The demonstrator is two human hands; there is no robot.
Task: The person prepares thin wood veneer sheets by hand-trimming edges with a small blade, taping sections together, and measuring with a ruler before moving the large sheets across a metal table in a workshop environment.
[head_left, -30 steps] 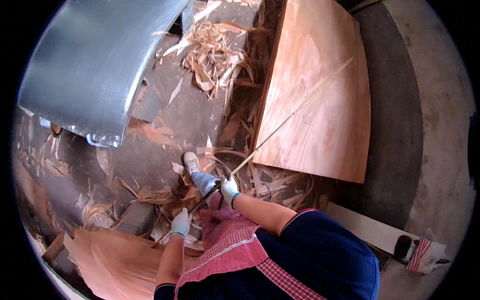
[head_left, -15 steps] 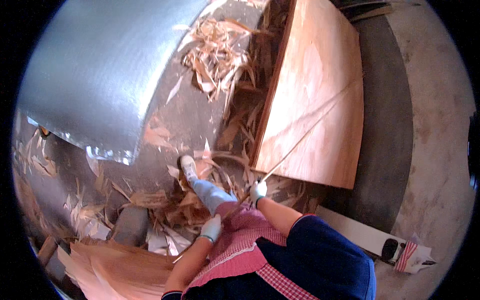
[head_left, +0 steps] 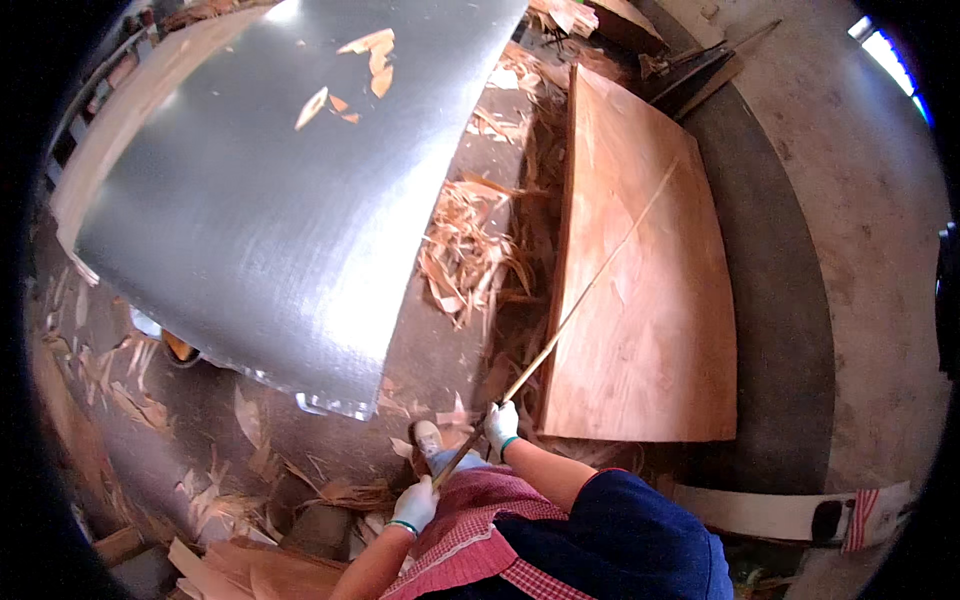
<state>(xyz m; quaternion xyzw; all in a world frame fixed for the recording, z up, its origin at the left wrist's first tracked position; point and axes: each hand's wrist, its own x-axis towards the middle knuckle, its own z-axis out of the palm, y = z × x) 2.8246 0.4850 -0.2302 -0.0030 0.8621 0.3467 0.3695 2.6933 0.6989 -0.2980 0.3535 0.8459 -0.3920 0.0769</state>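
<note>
A long, thin, pale stick [head_left: 592,288] is in both my gloved hands. My right hand [head_left: 502,424] is closed around it in front of my body, and my left hand [head_left: 415,503] grips it lower down, close to its near end. From my right hand the stick slants away to the far right, over a stack of reddish wood veneer sheets [head_left: 660,340]. Whether it touches the top sheet, I cannot tell. Both gloves are white with green cuffs.
A large table with a shiny metal top [head_left: 270,230] stands to the left, a few veneer scraps [head_left: 375,60] on it. Veneer shavings [head_left: 462,245] litter the floor between table and stack. A white board [head_left: 755,512] lies at the right, a dark mat [head_left: 775,240] beyond the stack.
My view has shifted, so more of the metal table shows and the stack sits lower in the picture. The stick's far end has swung left over the sheets. Both hands keep their grip.
</note>
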